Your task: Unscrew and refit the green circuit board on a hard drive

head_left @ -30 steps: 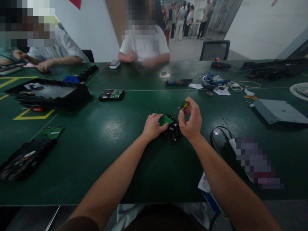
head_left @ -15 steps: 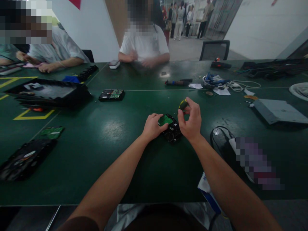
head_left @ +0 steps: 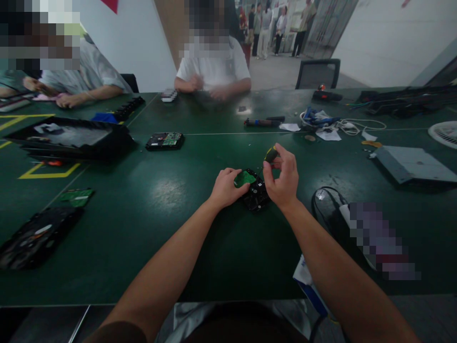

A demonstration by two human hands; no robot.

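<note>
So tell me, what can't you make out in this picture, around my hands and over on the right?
Tip of the screwdriver, head view: too small and dark against the device.
Left edge of the device, head view: partly behind your left hand.
White grille, head view: cut off by the picture's right edge.
Pixelated object, head view: mosaic hides what it is.

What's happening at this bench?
A person is working on a small black device with a green board, on the green table. The left hand holds the device at the board side; the right hand has a yellow-and-black screwdriver in its fingers, shaft angled down toward the device. Whether the tip touches is too small to tell. A larger black unit lies off to the left, and a person in a white shirt sits across the table.
</note>
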